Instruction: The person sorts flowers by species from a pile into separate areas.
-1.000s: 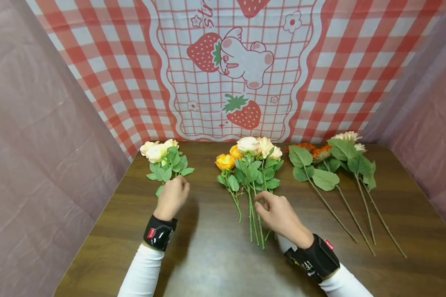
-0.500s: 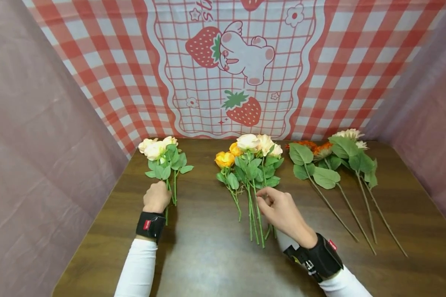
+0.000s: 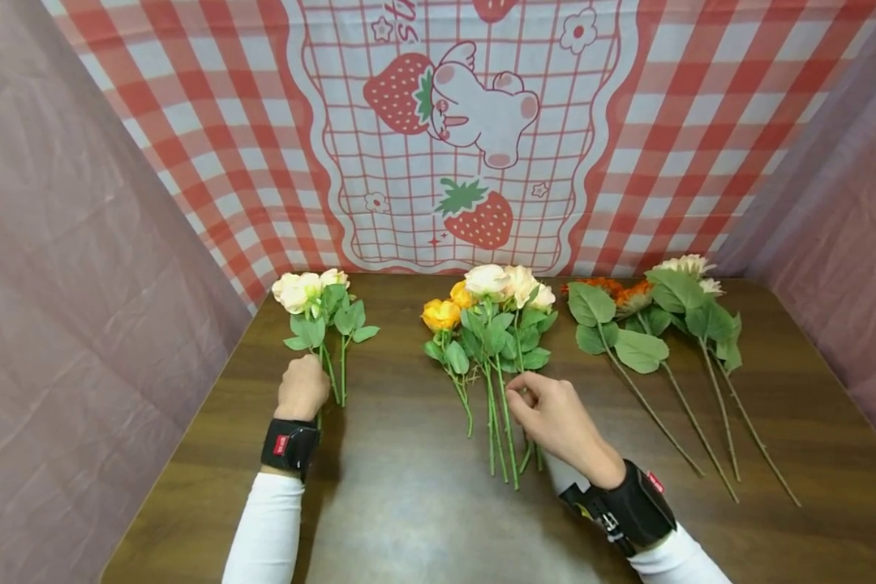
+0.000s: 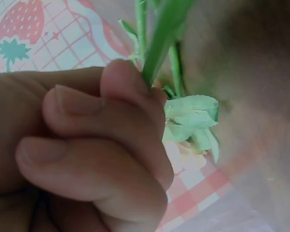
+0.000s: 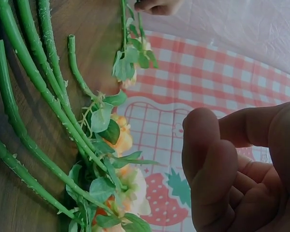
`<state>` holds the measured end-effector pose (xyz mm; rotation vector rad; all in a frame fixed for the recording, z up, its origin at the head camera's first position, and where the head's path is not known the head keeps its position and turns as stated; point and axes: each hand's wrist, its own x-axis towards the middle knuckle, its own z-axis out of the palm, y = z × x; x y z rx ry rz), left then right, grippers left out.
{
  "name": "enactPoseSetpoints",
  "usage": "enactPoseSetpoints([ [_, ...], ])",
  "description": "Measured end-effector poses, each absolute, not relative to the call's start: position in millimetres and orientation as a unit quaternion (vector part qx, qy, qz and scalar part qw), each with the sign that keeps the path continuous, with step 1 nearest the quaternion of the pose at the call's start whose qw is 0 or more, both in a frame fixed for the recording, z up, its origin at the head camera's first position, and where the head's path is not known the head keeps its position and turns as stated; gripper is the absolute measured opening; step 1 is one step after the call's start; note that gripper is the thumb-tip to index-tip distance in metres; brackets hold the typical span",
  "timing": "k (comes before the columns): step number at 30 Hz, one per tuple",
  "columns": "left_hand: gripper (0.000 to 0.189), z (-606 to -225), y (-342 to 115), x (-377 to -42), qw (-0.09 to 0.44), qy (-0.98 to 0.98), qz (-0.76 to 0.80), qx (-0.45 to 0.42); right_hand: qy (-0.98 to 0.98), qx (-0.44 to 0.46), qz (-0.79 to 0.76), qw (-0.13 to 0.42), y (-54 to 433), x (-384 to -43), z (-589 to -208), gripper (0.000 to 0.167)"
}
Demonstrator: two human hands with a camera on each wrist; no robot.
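On the left of the table my left hand (image 3: 302, 389) grips the stem of a cream rose. In the left wrist view the green stem (image 4: 165, 43) runs out between thumb and curled forefinger. Cream rose heads (image 3: 298, 292) lie beyond that hand, and a second rose's stem (image 3: 344, 373) lies just to its right. My right hand (image 3: 558, 414), loosely curled and holding nothing, hovers by the stems (image 3: 495, 422) of the middle bunch. That bunch has pale roses (image 3: 487, 281) and orange roses (image 3: 440, 315); the right wrist view shows its stems (image 5: 43, 82) apart from the fingers.
To the right lie long-stemmed flowers: orange ones (image 3: 631, 298) and white ones (image 3: 686, 265), with broad leaves (image 3: 640, 351). A red-and-white checked cloth (image 3: 664, 122) with strawberries hangs behind the wooden table (image 3: 401, 503). Pinkish drapes (image 3: 66, 324) flank both sides.
My left hand has moved left and slightly down, then settled on a rose stem; the rose heads there shifted a little. The right hand has barely moved.
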<state>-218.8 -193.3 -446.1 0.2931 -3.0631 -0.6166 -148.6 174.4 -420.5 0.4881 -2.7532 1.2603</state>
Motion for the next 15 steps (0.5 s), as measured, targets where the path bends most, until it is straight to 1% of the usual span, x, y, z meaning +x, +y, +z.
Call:
enactPoseSetpoints([
  [8, 0.023, -435.5, -188.1, -212.9, 0.067, -0.971, -0.214, 0.079, -0.897, 0.165, 0.408, 0.038, 173.0, -147.9, -420.0, 0.015],
  [15, 0.02, -421.0, -169.5, -204.8, 0.121, -0.965, -0.231, 0.022, -0.896, 0.169, 0.408, 0.045, 169.2, -146.0, -419.9, 0.011],
])
